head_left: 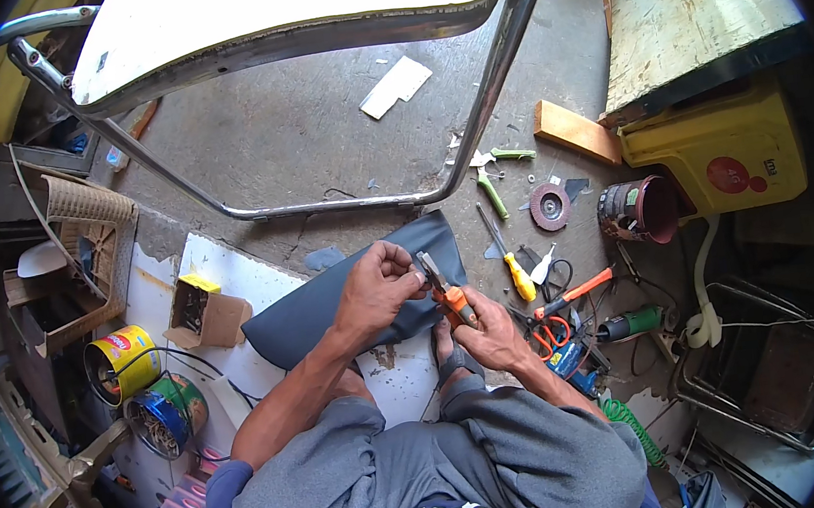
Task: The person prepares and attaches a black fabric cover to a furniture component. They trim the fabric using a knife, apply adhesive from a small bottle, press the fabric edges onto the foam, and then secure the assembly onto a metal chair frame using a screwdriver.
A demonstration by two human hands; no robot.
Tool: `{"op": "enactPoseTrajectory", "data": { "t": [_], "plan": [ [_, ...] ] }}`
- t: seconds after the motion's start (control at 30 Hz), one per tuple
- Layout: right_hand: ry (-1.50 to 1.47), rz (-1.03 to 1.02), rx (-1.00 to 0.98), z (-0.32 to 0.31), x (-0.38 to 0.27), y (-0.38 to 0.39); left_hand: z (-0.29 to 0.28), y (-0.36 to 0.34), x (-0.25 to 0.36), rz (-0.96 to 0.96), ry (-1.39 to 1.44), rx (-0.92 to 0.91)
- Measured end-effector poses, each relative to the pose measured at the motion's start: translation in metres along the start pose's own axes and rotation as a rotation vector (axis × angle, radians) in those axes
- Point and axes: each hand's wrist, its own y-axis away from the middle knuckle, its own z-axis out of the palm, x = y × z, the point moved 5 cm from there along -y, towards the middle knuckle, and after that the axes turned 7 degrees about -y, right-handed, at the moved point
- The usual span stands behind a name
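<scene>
A dark blue-grey upholstered piece (299, 315), with a smooth vinyl-like cover, lies in front of my knees. My right hand (493, 332) is wrapped round pliers (453, 296) with orange handles. Their metal jaws point up and away from me, over the right part of the dark piece. My left hand (379, 292) is closed in a pinch above the same piece, its fingertips close beside the jaws. Whatever sits between those fingertips is too small to make out.
A metal chair frame (481, 112) with a white panel (292, 13) stands ahead. To the right lie green-handled pliers (491, 186), a grinding disc (550, 207), a yellow screwdriver (519, 277) and a wood block (576, 133). Left are a small cardboard box (220, 318) and tins (125, 358).
</scene>
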Motion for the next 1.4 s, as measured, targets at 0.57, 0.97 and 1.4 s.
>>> {"op": "enactPoseTrajectory", "data": {
  "t": [0.57, 0.97, 1.4],
  "plan": [
    [0.061, -0.045, -0.014, 0.004, -0.002, 0.004, -0.003, 0.004, 0.004, -0.014, -0.034, -0.037],
    [-0.028, -0.051, -0.043, 0.005, 0.012, 0.007, -0.003, 0.003, -0.005, -0.011, 0.038, -0.034],
    [0.446, -0.059, 0.242, -0.038, 0.066, 0.056, 0.020, 0.003, -0.040, 0.067, -0.193, -0.043]
  ]
}}
